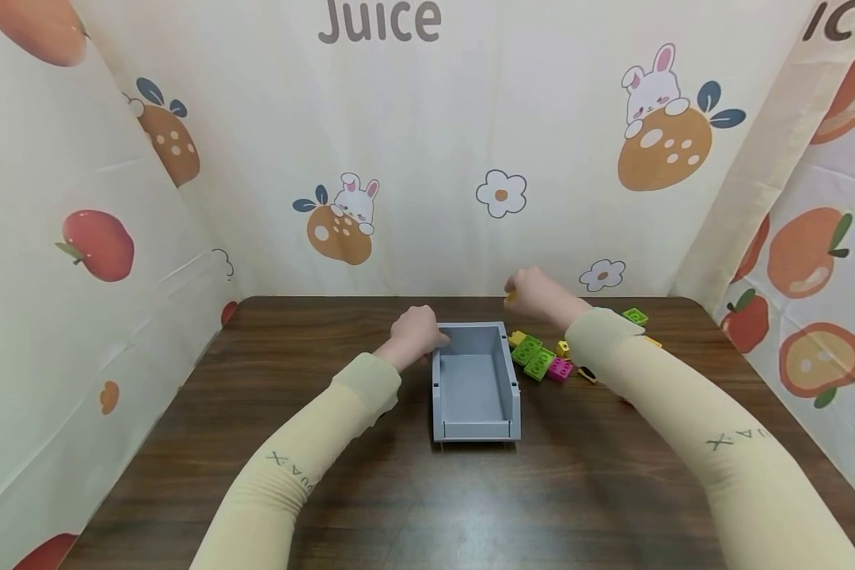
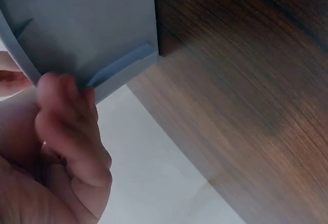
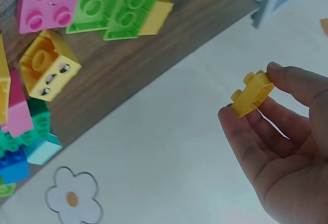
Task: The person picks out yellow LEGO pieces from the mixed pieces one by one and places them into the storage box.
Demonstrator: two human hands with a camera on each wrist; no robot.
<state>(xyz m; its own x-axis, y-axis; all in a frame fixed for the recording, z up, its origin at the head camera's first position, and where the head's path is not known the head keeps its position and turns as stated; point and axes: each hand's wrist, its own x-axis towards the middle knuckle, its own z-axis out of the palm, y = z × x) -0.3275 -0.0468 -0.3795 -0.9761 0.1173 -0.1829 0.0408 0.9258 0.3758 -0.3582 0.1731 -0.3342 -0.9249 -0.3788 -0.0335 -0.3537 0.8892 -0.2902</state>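
Observation:
On the table stands a grey open-topped plastic bin (image 1: 477, 430) whose inside shows no contents in the head view. My left hand (image 1: 416, 329) grips its far left corner, with curled fingers at the rim (image 2: 119, 83) in the left wrist view. Above and beyond the loose bricks, my right hand (image 1: 539, 294) is raised near the back wall. Between its thumb and fingertips it pinches a small yellow toy brick (image 3: 252, 95) with studs on one side. Two green bricks (image 1: 533, 358) and a pink brick (image 1: 560, 369) lie just right of the bin.
A yellow brick with printed eyes (image 3: 54, 67) sits near the pink one. Several pink, teal and blue bricks (image 3: 14, 166) are clustered beyond it, partly hidden by my right arm in the head view. A patterned curtain (image 1: 427, 237) hangs behind the dark wooden table (image 1: 313, 340).

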